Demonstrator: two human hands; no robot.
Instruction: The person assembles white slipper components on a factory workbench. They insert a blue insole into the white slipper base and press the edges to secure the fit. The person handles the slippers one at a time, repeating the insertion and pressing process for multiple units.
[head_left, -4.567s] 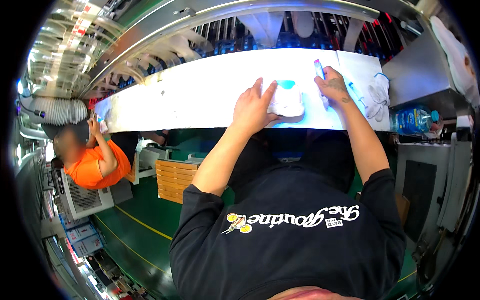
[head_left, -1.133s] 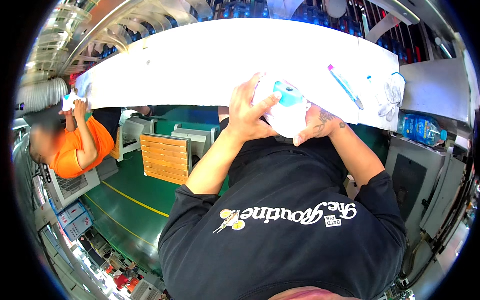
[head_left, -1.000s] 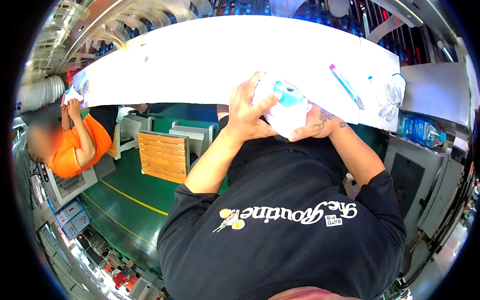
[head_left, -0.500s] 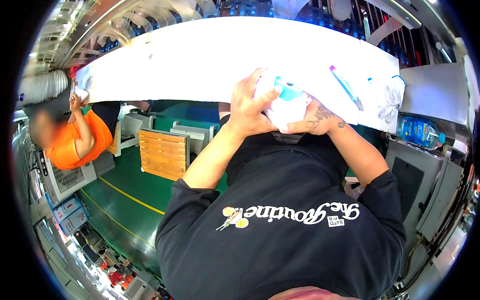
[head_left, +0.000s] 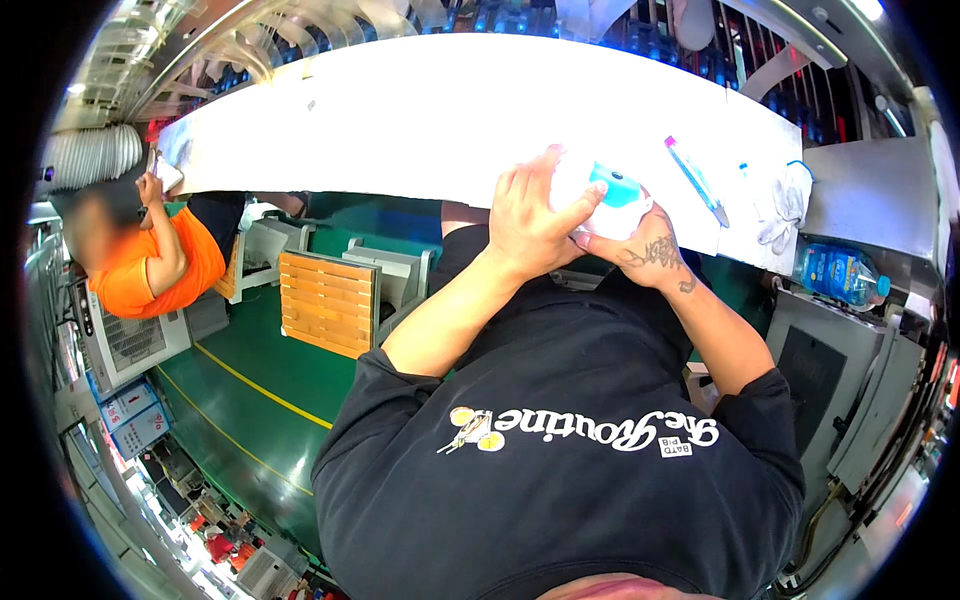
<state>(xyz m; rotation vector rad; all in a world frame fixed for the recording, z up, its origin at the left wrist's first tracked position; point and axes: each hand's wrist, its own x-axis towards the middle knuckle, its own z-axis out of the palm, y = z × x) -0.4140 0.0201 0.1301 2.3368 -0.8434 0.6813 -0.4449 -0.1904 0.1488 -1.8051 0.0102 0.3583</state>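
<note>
Rounded white object with blue panel [head_left: 615, 187], at near edge of white tabletop [head_left: 420, 120]. Left hand [head_left: 535, 218], right hand [head_left: 645, 248]: half-closed, holding it between them. Risk: slack thumbs could drop it over that edge.

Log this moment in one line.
left hand: holding white-and-teal item; right hand: holding same item; pink-tipped tool: on table; white glove: on table, right of tool

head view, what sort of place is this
Most likely a factory floor: a long white worktable runs alongside machinery with blue parts, another person in an orange shirt is at its left end, and yellow lines mark the green floor.
</note>
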